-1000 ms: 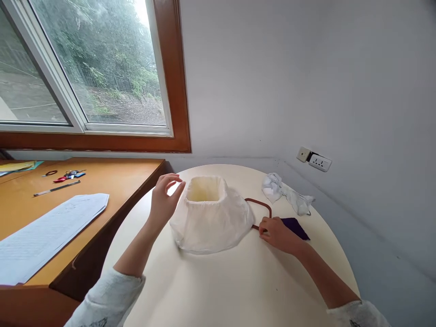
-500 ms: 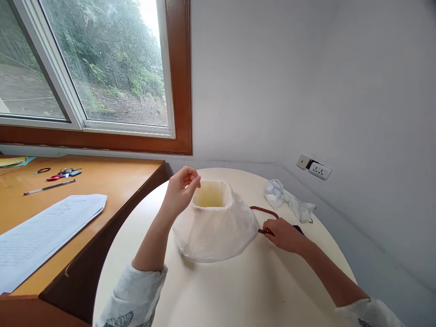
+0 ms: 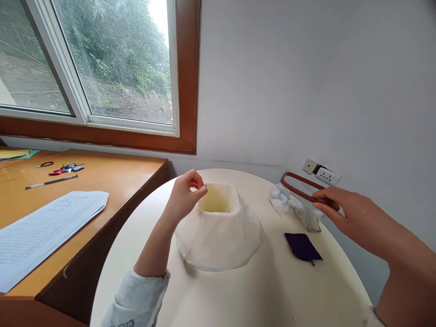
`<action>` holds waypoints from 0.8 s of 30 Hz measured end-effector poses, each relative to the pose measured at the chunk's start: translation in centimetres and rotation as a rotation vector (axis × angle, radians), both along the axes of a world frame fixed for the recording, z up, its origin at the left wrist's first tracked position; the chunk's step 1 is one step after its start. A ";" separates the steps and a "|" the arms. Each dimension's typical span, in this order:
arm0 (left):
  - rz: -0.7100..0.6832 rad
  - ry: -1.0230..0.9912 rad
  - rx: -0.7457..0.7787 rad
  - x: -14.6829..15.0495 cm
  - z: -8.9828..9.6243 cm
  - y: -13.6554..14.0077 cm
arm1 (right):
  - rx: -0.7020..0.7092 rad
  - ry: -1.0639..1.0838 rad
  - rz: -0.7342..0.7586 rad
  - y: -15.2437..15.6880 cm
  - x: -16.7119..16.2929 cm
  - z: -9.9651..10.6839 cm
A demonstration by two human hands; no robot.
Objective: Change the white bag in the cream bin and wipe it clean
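A white plastic bag (image 3: pixel 221 240) spreads like a skirt around a bin, its mouth turned down over the rim. Pale yellow shows on the inside of the bin (image 3: pixel 216 200). My left hand (image 3: pixel 187 190) is at the left of this opening with thumb and fingers pinched; what they hold, if anything, is hidden. Off to the right, my right hand (image 3: pixel 344 204) grips a brown loop-shaped frame (image 3: pixel 299 193) with rounded corners, raised above the table. Beneath it lies a dark purple cloth (image 3: pixel 302 246).
Crumpled clear plastic (image 3: pixel 296 206) lies at the round table's (image 3: pixel 235 295) right rear edge. A wooden desk (image 3: pixel 132 177) on the left bears papers (image 3: pixel 57 227), a pen (image 3: pixel 51 182) and keys (image 3: pixel 70 168). Sockets (image 3: pixel 327 175) are on the wall behind.
My right hand has lifted the brown frame off the table, up and to the right, away from the bag. The purple cloth has come into full view. My left hand stays by the opening.
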State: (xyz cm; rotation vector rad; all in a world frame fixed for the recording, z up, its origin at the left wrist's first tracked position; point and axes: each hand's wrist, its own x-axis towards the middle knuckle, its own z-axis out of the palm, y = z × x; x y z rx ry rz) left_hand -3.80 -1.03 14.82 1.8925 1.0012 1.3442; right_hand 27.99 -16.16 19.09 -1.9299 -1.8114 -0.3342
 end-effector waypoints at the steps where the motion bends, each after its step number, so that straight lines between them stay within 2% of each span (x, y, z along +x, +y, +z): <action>1: 0.000 0.000 0.004 0.0 0.0 0.0 | -0.019 0.004 0.034 0.3 -1.0 0.1; 5: 0.021 -0.031 0.020 -0.1 0.1 -0.2 | 0.064 0.036 0.247 2.4 -5.0 0.0; 8: 0.025 -0.041 0.030 -0.2 0.2 -0.2 | 0.124 0.082 0.345 4.1 -6.8 -0.6; 12: 0.030 -0.012 0.029 -0.3 0.2 -0.1 | 0.100 0.165 0.453 5.8 -8.1 -1.7; 17: 0.101 0.034 0.056 -0.3 0.0 0.2 | 0.031 0.216 0.506 6.5 -8.6 -2.6; 24: 0.167 0.081 0.117 0.1 0.1 -0.1 | -0.060 0.220 0.524 6.5 -8.6 -2.5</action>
